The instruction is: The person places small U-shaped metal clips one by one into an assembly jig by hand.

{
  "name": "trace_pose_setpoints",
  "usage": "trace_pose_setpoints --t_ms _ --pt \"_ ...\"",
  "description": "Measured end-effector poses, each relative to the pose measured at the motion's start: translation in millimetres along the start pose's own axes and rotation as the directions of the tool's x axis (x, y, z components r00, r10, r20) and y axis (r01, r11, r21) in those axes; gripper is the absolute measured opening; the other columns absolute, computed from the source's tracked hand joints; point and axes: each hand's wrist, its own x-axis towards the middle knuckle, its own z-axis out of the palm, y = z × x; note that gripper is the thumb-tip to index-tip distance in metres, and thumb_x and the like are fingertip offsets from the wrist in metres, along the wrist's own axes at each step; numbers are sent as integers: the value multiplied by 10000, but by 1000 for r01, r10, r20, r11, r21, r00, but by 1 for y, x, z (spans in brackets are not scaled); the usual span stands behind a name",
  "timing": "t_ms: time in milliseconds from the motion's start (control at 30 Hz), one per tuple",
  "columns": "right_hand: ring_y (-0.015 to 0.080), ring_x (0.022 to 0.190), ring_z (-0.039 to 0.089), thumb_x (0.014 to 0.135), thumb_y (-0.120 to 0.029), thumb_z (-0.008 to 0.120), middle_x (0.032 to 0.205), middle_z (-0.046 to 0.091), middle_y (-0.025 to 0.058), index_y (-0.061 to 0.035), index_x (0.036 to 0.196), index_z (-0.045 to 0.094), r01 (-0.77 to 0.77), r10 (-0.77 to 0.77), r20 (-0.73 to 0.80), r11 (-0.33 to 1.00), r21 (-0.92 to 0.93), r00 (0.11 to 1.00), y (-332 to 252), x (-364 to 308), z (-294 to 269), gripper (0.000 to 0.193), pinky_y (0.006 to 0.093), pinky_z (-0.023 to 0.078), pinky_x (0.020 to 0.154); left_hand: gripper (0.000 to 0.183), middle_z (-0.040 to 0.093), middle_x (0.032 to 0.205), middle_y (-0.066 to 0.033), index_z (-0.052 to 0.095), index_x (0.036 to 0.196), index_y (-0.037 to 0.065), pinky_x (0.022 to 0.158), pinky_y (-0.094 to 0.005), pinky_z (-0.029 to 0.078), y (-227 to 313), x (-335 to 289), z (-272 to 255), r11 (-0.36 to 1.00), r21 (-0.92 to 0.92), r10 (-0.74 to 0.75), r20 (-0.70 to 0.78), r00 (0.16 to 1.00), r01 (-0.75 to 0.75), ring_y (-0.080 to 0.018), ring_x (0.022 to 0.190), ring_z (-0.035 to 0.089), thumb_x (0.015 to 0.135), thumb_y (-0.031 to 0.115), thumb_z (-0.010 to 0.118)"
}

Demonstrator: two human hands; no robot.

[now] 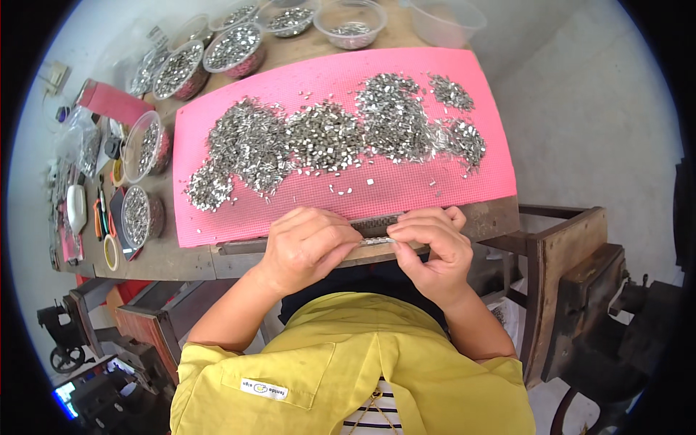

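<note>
My left hand [308, 243] and my right hand [437, 248] meet close together at the near edge of the table. Between their pinched fingertips runs a short, narrow row of small shiny metal pieces [376, 240], one end at each hand. My fingers cover both ends, so its full length is hidden. Just beyond lies a dark bar [373, 224] along the table's edge. Past it, a pink textured mat [304, 203] bears several heaps of small metal pieces [324, 135], with a few loose ones scattered nearest my hands.
Clear plastic tubs of metal pieces [235, 49] line the far and left sides. Pliers [98, 220], a tape roll [111, 252] and a white bottle-shaped thing [76, 209] lie at left. A wooden stand with dark machinery [580, 304] is at right.
</note>
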Motion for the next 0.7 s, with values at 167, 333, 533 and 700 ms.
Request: trace_pose_setpoints --t_ms 167,333,533,700 --pt "176 897 720 775 -5 784 912 767 -2 -119 912 748 8 -9 18 999 43 1000 -8 4 5 182 333 375 886 251 732 902 -29 750 978 120 692 -349 550 10 -12 -12 997 -21 -76 -70 995 75 -217 841 717 745 38 798" --pt "229 880 715 764 27 771 900 770 50 -69 899 736 -23 23 -24 999 23 999 -11 -7 2 170 363 404 946 323 694 892 -108 740 1158 83 668 -390 554 20 -14 -12 930 -328 -187 -27 982 168 -302 763 681 845 4 741" --pt "225 891 712 741 55 646 951 772 45 -53 923 731 110 -158 227 972 209 961 -70 35 -8 227 354 411 903 174 741 936 -77 777 1035 34 681 -294 549 16 -15 -50 808 -509 -350 -9 937 297 -153 834 705 873 -24 752" --pt "189 989 718 972 -175 612 1063 776 31 -111 957 752 295 -547 261 726 621 796 -153 67 -24 155 377 335 851 164 724 929 3 745 1094 29 687 -202 529 -4 -6 -108 551 -728 -616 -26 787 408 -31 787 638 932 16 726"
